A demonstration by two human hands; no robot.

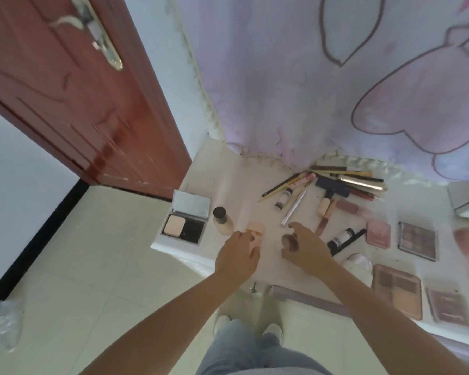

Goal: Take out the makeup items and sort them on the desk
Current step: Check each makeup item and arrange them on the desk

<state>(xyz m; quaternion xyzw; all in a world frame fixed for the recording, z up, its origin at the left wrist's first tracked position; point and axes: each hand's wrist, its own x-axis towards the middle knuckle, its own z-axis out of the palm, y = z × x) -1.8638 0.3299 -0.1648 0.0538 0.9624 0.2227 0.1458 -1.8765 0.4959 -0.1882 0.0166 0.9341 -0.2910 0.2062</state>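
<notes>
Looks mostly done to me: most of the makeup is already out on the desk (228, 169). Powder compact (186, 221) sits open at the left corner with the foundation bottle (222, 220) beside it, pencils and tubes (322, 185) are piled near the back edge, palettes (417, 240) toward the right. Left hand (237, 257) touches a peach sponge (256, 229) with loose fingers; right hand (305, 249) curls around a small dark puff (290, 242). Those two still need spots.

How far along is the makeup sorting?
Mostly out: powder compact and foundation bottle sit left, palettes right. In hand: left hand touches a peach sponge; right hand holds something dark. Left: the jumbled pencils and tubes at the back.
</notes>
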